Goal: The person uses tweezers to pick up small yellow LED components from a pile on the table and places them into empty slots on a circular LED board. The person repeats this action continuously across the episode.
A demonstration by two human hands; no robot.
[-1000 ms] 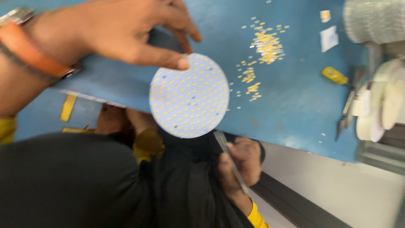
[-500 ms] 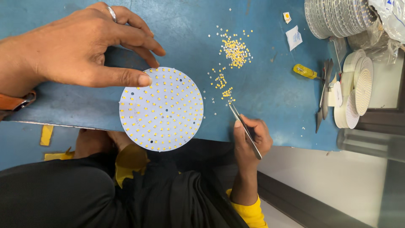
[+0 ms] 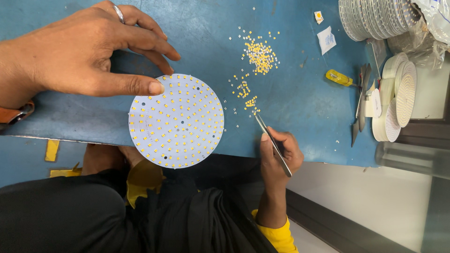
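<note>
Since the blue worktop [image 3: 300, 103] ends right under it, the round white LED board [image 3: 176, 120] is the first worry; it hangs partly past the table's near edge over the person's lap; only the left hand [image 3: 89, 51] steadies it, fingers spread wide, thumb tip pressing the upper-left rim, nothing gripped; a slip of that thumb could tip the board off the edge, I'd judge. Right hand [image 3: 280, 152] is closed narrow around slim metal tweezers [image 3: 272, 143], tips pointing up-left at the scattered chips; can't tell if the tips hold one; a shaky pinch could flick a chip away or knock parts seated on the board. Stack of finished boards [image 3: 379, 18] top right and the white discs [image 3: 398, 100] by the far edge sit well apart, low risk. Yellow-handled tool [image 3: 340, 78] lies loose nearby. Loose pile of tiny yellow LED chips [image 3: 259, 54] lies just beside the board; a sleeve sweep would scatter them.
</note>
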